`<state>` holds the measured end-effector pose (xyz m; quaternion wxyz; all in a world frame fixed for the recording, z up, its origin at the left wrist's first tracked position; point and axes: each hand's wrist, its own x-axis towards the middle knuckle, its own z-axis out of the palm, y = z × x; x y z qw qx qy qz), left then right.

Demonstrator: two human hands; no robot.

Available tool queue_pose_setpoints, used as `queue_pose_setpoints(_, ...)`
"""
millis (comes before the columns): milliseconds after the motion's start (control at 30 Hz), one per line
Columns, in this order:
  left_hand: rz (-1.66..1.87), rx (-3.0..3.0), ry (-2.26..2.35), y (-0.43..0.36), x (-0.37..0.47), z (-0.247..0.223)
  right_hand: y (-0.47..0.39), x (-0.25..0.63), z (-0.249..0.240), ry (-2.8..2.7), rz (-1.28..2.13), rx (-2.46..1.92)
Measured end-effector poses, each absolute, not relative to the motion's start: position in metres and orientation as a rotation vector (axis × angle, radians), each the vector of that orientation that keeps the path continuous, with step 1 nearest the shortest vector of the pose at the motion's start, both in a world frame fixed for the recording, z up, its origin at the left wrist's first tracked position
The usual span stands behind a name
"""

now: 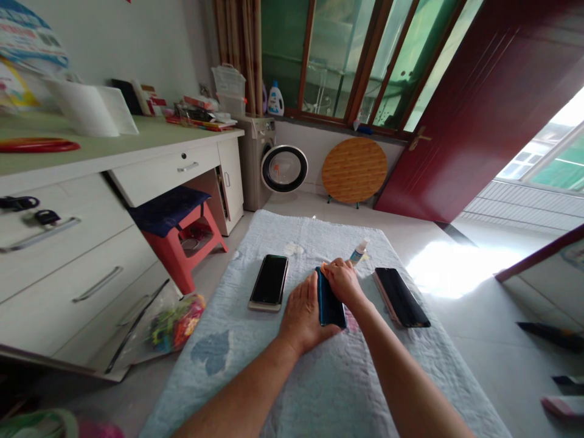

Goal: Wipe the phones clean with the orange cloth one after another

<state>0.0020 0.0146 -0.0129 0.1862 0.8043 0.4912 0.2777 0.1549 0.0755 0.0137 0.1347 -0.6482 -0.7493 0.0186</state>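
Blue at its edges, the middle phone [329, 307] lies on the cloth-covered desk [319, 389], left of the spray bottle [358, 252] and nearer to the person, its long axis running away from the body with the far end leaning slightly left. Both hands touch it, so neither is nearer: the left hand [301, 310], thumb spread wide from the fingers, holds its left side and near end, while the right hand [342, 280], just beside the spray bottle, curls narrowly over the far end, pinching an orange piece [323, 267] of material I cannot tell.
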Motion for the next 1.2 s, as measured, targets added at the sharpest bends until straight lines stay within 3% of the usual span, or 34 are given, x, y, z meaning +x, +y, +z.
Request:
queue_pose_setpoints(333,0.825,2.254,1.369,0.015,0.003,-0.015,0.066,0.137,0.011,-2.237,0.076,-1.774)
queue_pose_setpoints(700,0.829,2.287,1.363,0.016,0.002,-0.019,0.076,0.166,0.005,-2.057,-0.003,-2.024)
queue_pose_setpoints(1200,0.821,2.286,1.354,0.015,0.003,-0.016,0.010,0.147,0.022,-2.310,0.336,-1.538)
